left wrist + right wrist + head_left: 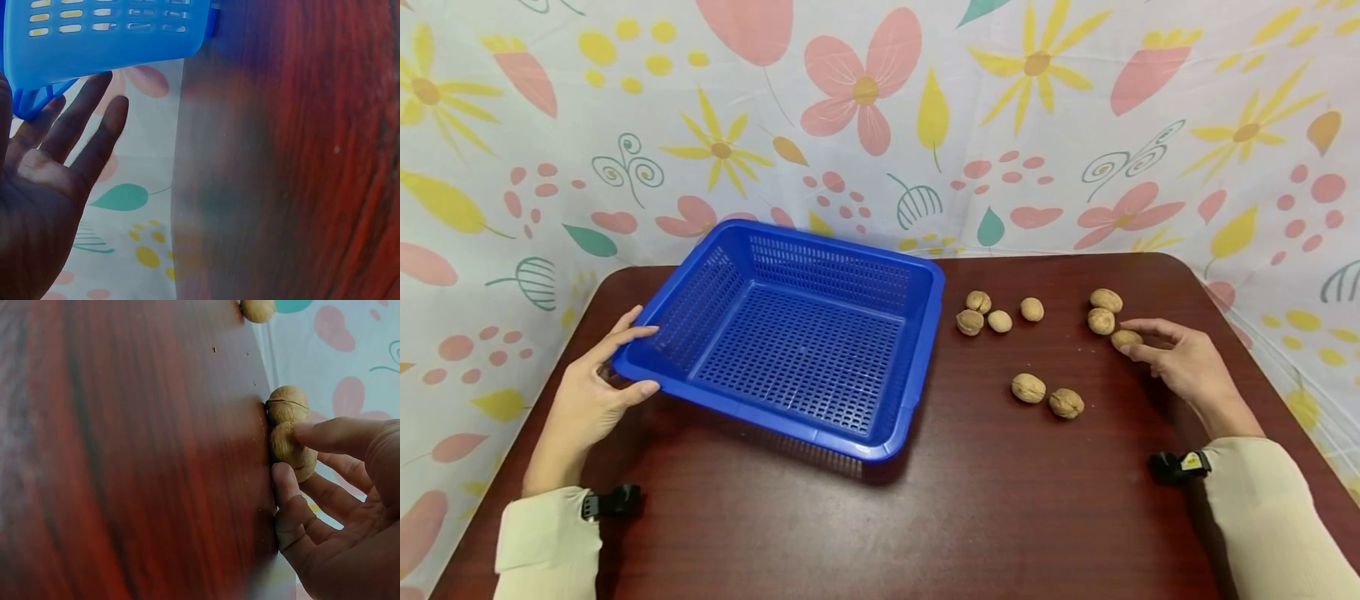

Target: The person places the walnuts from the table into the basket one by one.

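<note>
A blue slotted plastic basket (805, 350) stands on the table's left half with nothing in it. My left hand (583, 392) holds its near-left corner, thumb at the front rim and index finger over the left rim. In the left wrist view, the other fingers (94, 109) reach out loosely below the rim. On the far right, my right hand (1183, 362) pinches a walnut (1126, 339) at table level between thumb and fingers. Two more walnuts (1101, 322) lie right beside it. The right wrist view shows the thumb on the pinched walnut (287, 444).
Several walnuts (970, 322) lie in a loose cluster right of the basket. Another pair of walnuts (1028, 388) sits nearer the middle of the dark red wooden table (1000, 517). A flower-patterned cloth (865, 167) hangs behind the table and along its sides.
</note>
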{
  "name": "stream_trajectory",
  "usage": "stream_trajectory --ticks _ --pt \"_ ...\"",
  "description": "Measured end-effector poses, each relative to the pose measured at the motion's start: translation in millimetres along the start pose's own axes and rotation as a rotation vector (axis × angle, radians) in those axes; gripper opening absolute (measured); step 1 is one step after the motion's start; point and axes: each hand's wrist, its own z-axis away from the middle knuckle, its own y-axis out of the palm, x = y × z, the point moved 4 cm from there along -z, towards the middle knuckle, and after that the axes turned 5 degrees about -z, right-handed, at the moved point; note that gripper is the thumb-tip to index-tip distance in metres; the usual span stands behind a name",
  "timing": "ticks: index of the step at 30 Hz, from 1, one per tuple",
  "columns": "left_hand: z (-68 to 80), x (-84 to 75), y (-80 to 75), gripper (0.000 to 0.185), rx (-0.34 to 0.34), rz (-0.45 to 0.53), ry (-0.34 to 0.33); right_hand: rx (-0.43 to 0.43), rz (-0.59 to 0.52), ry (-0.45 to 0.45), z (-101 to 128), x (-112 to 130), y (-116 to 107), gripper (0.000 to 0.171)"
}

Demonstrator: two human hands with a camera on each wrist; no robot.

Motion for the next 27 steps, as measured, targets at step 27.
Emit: stream_trajectory --ticks 27 --pt "1.7 5.2 1.2 0.056 0.005 0.205 -0.007 -0.102 0.059 -0.148 25.6 64.9 1.7 0.040"
